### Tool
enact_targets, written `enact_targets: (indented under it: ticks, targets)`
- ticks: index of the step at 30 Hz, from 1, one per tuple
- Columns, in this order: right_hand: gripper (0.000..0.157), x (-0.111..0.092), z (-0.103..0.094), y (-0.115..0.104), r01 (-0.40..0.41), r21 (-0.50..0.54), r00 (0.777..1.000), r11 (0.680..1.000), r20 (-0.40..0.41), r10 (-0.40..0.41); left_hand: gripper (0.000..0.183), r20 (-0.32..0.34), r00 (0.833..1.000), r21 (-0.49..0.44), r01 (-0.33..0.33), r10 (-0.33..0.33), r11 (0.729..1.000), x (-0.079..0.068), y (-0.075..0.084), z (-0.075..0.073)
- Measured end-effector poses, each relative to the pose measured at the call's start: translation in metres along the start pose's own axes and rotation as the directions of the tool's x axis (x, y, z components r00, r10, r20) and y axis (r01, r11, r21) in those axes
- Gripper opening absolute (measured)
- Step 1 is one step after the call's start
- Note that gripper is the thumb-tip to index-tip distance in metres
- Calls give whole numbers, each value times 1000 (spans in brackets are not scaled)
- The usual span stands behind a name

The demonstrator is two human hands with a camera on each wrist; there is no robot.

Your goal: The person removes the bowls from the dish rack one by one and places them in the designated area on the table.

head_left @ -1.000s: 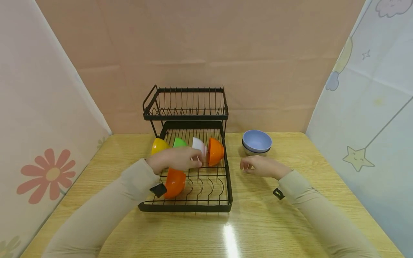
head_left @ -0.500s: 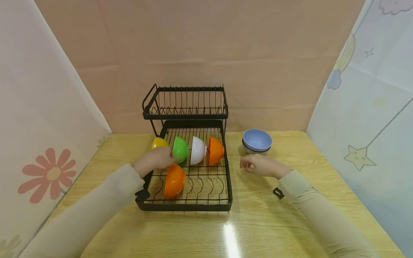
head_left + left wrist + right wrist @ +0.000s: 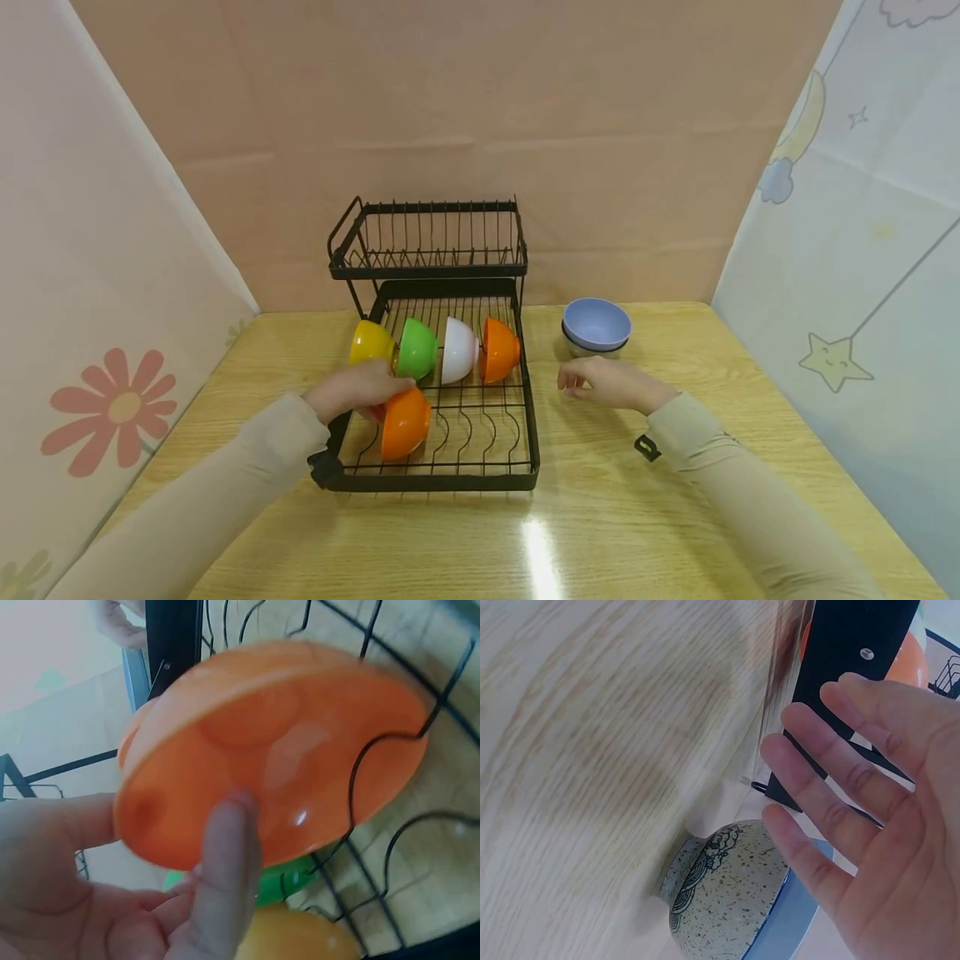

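Wood-grain tabletop [image 3: 420, 542] here, peachy creased backdrop [image 3: 465, 100] behind it, big red flower print [image 3: 123, 408] off left, cute smiling star print [image 3: 834, 363] off right.

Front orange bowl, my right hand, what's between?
In the head view, rack wires, the rim and bare tabletop separate the orange bowl from your right hand.

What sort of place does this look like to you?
Probably a staged set-up rather than a working kitchen: a creased peach backdrop and pale printed side panels stand around a wood-grain table, where a black two-tier dish rack holds colourful bowls.
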State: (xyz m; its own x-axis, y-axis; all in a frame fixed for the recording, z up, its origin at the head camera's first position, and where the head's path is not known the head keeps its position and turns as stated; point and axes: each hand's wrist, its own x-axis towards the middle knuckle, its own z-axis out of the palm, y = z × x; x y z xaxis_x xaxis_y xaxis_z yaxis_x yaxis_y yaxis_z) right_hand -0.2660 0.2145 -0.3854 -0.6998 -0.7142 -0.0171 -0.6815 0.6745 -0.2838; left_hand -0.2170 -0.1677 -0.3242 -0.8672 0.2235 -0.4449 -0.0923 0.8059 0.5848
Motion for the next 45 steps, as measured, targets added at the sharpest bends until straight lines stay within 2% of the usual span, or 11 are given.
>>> enact_targets:
  ticks: [7, 15, 19, 29, 35, 38, 40, 42, 45]
  targets:
    - [7, 1, 0, 0, 3, -5, 1000, 1000, -4, -3, 32, 1, 1000, -172, 13, -13, 985, 4, -4, 8]
    - [7, 1, 2, 2, -12, -4, 1000, 1000, 5, 12, 35, 48, 999, -296, 34, -21, 954, 7, -6, 10]
    - [7, 1, 3, 3, -22, 3, 1000, 1000, 15, 22, 36, 51, 998, -307, 43, -29, 951, 7, -5, 10]
    - [5, -1, 2, 1, -34, 29, 999, 999, 15, 33, 35, 42, 998, -273, 46, -36, 961, 6, -2, 7]
    - [5, -2, 3, 0, -32, 33, 999, 999, 16, 31, 35, 90, 996, -313, 23, 5, 950, 5, 2, 3]
    - [5, -2, 3, 1, -26, 34, 1000, 999, 13, 26, 35, 131, 989, -366, -13, 66, 931, 3, 9, -3]
    - [5, -3, 3, 1, -25, 34, 1000, 999, 12, 25, 35, 148, 982, -365, -57, 119, 929, -1, 17, -9]
    - [5, -3, 2, 1, -23, 34, 1000, 999, 9, 22, 33, 142, 971, -326, -138, 193, 935, -6, 27, -14]
    - [5, -4, 3, 2, -19, 32, 1000, 999, 7, 19, 28, 97, 949, -179, -279, 299, 944, -15, 44, -19]
